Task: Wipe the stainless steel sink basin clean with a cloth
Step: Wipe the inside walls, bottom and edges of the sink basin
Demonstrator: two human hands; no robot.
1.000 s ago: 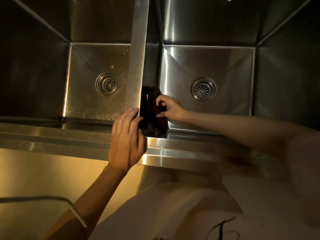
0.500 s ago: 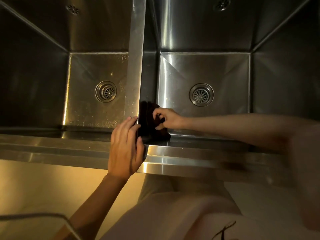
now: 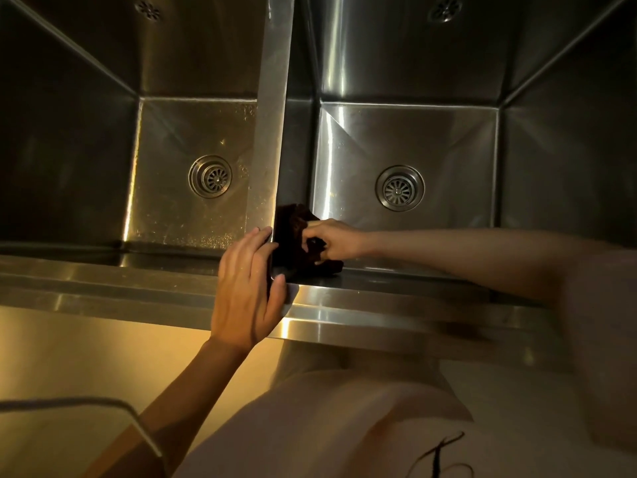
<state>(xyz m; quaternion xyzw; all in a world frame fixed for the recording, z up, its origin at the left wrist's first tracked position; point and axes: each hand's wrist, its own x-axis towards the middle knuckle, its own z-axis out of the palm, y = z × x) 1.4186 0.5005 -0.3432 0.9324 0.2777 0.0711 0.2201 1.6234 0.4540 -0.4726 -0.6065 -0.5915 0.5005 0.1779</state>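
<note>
Cloth point(image 3: 303, 236) perhaps partly behind divider point(image 3: 272, 115).

2 basins point(image 3: 406, 146), 2 drains point(image 3: 400, 188), 2 hands point(image 3: 246, 288), 1 cloth point(image 3: 293, 232).

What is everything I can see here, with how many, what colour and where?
sink basins: two, steel grey, side by side.
divider: one, steel, between the basins.
drain strainers: two, steel, one in each basin floor.
overflow holes: two, one high on each back wall.
front rim: one, steel, along the near edge.
cloth: one, dark, at the right basin's near left corner.
cable: one, pale, lower left.
hands: left hand rests on the rim by the divider; right hand grips the cloth.
</note>
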